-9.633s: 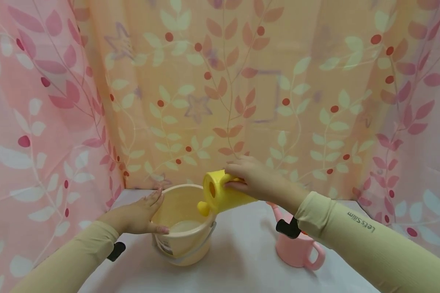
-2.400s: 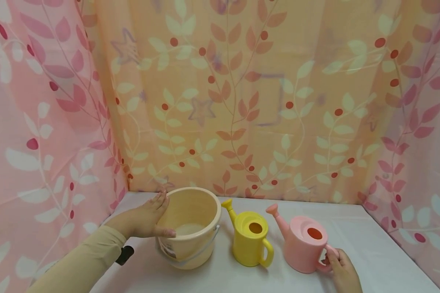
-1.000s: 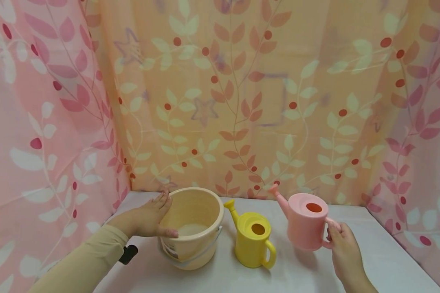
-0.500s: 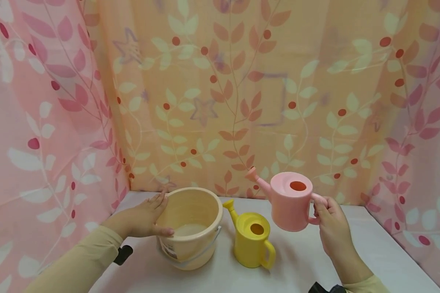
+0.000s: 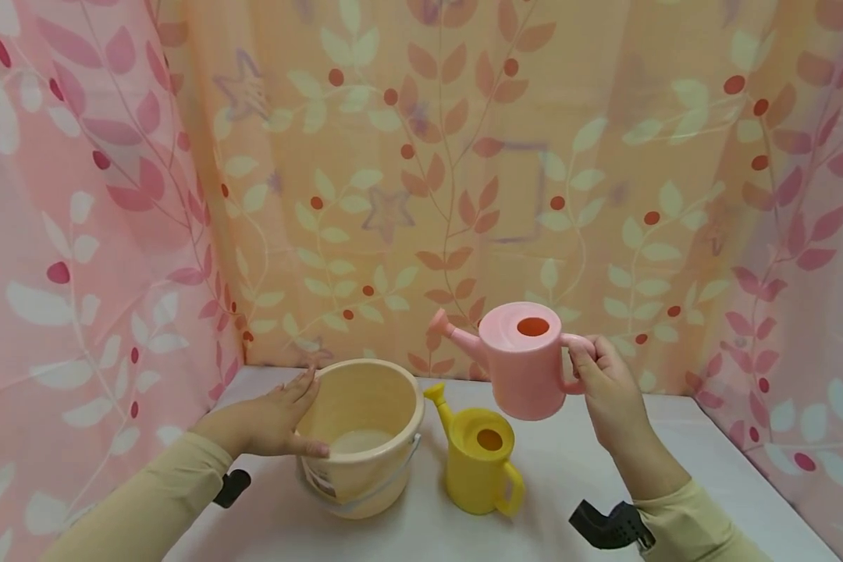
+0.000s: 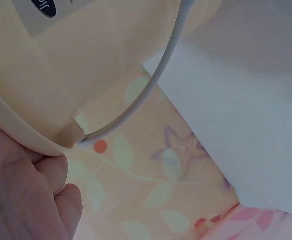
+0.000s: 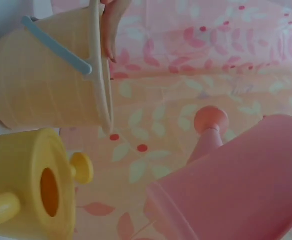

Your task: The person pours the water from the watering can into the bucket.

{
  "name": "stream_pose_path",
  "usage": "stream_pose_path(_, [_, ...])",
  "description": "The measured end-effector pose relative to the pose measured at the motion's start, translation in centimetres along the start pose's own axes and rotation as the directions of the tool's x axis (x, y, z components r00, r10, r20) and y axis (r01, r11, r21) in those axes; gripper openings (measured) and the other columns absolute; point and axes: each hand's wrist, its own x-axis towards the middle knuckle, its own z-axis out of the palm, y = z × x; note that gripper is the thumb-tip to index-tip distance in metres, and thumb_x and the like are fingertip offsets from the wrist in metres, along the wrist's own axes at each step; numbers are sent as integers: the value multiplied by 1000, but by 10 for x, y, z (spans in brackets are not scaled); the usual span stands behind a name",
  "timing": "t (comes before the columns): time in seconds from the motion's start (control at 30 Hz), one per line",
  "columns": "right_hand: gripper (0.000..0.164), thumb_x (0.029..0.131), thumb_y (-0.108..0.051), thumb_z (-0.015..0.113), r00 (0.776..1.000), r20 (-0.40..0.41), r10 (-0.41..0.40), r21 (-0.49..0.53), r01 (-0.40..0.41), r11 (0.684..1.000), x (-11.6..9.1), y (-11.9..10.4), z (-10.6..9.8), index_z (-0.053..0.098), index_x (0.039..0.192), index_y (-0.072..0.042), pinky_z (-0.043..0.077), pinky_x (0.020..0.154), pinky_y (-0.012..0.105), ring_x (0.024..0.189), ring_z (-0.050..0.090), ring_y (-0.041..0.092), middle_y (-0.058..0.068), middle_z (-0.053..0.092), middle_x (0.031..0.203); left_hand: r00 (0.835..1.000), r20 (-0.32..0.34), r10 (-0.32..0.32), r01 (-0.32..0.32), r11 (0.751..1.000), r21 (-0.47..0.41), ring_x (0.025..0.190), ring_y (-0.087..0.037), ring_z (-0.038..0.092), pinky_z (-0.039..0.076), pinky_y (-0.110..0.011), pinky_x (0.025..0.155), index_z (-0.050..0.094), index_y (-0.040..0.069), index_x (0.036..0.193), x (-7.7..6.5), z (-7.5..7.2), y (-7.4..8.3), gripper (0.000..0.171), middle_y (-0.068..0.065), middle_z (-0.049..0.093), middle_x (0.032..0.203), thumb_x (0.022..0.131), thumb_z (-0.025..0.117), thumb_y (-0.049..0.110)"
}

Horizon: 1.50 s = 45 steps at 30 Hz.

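A cream bucket (image 5: 354, 478) with a grey bail handle stands upright on the table, left of centre. My left hand (image 5: 261, 421) rests on its left rim, fingers and thumb spread; the left wrist view shows fingertips against the bucket rim (image 6: 16, 117). My right hand (image 5: 613, 394) grips the handle of a pink watering can (image 5: 523, 371), which hangs above the table, roughly level, its spout pointing left towards the bucket. Below it, a yellow watering can (image 5: 472, 476) stands just right of the bucket, spout leftward. In the right wrist view the pink watering can (image 7: 236, 180) hides my right hand almost wholly.
The white table (image 5: 702, 468) ends at a leaf-patterned curtain (image 5: 604, 257) behind. Pink patterned curtains (image 5: 98, 312) close in the sides. A black wrist camera (image 5: 607, 527) sits on each forearm.
The right hand set the yellow watering can down earlier, took the pink one by its handle, and has lifted it up and leftward. The left hand stays on the bucket rim.
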Motion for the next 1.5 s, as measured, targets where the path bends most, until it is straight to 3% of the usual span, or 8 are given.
stream_pose_path(0.4, [40, 92, -36, 51, 991, 130, 18, -53, -11, 999, 13, -26, 19, 44, 101, 2, 47, 63, 29, 77, 43, 17, 7, 37, 77, 1000, 0, 5, -5, 1000, -15, 135, -42, 12, 17, -59, 104, 18, -11, 140, 0, 0, 2, 114, -29, 7, 148, 71, 52, 73])
stream_pose_path(0.63, [39, 91, -39, 53, 982, 180, 52, -58, -43, 997, 17, -29, 29, 46, 104, -3, 50, 54, 32, 64, 43, 23, 13, 40, 74, 1000, -15, 17, -18, 1000, -24, 135, -43, 12, 17, -58, 104, 18, -12, 140, 0, 2, 0, 114, -31, 8, 147, 71, 54, 72])
stream_pose_path(0.77, [41, 89, -43, 54, 976, 204, 71, -93, -53, 994, 19, -31, 32, 47, 103, -5, 50, 52, 32, 68, 44, 23, 16, 43, 79, 999, -24, 26, -27, 999, -35, 134, -44, 13, 19, -59, 103, 19, -13, 139, 1, 2, 0, 114, -33, 8, 146, 71, 54, 71])
stream_pose_path(1.07, [39, 90, -42, 53, 968, 252, 15, -246, 49, 968, 21, -34, 37, 51, 96, -3, 47, 67, 31, 84, 49, 25, 10, 56, 89, 1000, -17, 13, -13, 999, -37, 134, -44, 13, 18, -59, 103, 18, -12, 140, 0, 1, 1, 113, -31, 7, 147, 72, 54, 70])
stream_pose_path(1.5, [29, 92, -33, 54, 944, 330, -2, -254, 91, 963, 21, -34, 38, 49, 93, -4, 47, 72, 31, 86, 53, 24, 9, 58, 90, 1000, -19, 5, -5, 999, -43, 135, -43, 12, 17, -59, 104, 17, -12, 140, -1, 0, 3, 113, -31, 8, 147, 72, 55, 70])
